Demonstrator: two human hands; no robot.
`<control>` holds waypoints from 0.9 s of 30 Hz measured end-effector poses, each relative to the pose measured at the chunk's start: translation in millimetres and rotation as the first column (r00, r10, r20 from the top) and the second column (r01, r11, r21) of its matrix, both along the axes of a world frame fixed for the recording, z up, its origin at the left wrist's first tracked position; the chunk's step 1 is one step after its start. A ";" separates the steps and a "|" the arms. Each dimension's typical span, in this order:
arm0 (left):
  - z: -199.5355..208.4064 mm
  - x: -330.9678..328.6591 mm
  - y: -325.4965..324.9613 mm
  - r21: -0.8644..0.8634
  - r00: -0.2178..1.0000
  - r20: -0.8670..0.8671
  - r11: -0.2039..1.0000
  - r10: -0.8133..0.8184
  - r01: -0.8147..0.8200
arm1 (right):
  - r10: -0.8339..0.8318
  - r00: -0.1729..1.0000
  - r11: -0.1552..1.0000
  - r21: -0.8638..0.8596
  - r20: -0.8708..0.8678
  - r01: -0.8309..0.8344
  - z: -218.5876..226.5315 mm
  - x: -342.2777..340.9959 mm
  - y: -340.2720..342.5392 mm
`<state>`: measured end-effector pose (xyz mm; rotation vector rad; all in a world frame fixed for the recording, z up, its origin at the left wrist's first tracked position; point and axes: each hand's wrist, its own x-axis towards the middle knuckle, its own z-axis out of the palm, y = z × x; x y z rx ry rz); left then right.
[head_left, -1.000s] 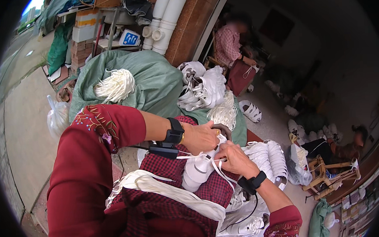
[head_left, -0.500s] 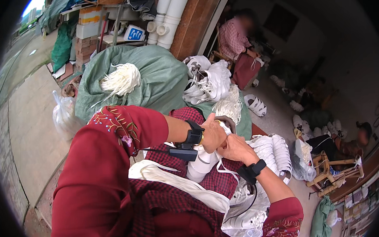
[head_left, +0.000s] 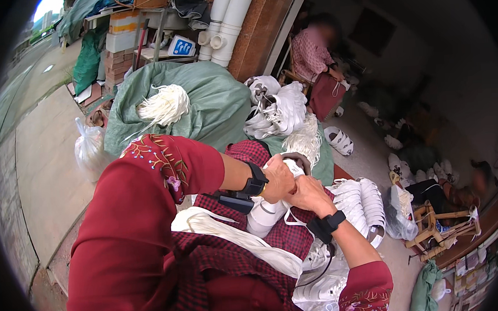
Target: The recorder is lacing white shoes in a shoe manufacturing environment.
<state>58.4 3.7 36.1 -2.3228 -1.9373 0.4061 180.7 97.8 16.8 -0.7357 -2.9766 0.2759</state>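
Seemingly at the lacing step: working over a white sneaker [head_left: 261,219], lying across the checked lap cloth [head_left: 293,241]. Holding left hand [head_left: 279,180] and right hand [head_left: 311,197] together near the dark collar [head_left: 302,160] with curled fingers (hiding the tips; cannot tell whether pinching or loose). Likely calling next for a sure grip on the white shoelace [head_left: 287,215] trailing below and an even pull, clear of the bundled laces [head_left: 238,238].
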 end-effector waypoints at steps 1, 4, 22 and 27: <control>0.7 1.1 0.8 -0.024 1.000 -0.004 1.000 0.002 -0.002 | -0.004 0.999 1.000 -0.003 -0.040 0.004 -2.0 1.5 1.8; -9.8 -7.8 5.9 0.105 0.971 0.231 0.991 0.055 -0.081 | -0.045 0.994 0.990 -0.128 0.103 0.058 20.2 1.6 -2.5; -41.7 -41.6 23.9 0.468 0.547 0.764 0.877 -0.343 -0.104 | -0.584 0.600 0.575 -0.801 -0.546 -0.169 -9.7 13.6 19.8; -26.0 -23.6 11.6 0.486 0.514 0.782 0.862 -0.353 -0.146 | -0.492 0.528 0.650 -0.695 -0.693 -0.307 -26.4 13.9 18.7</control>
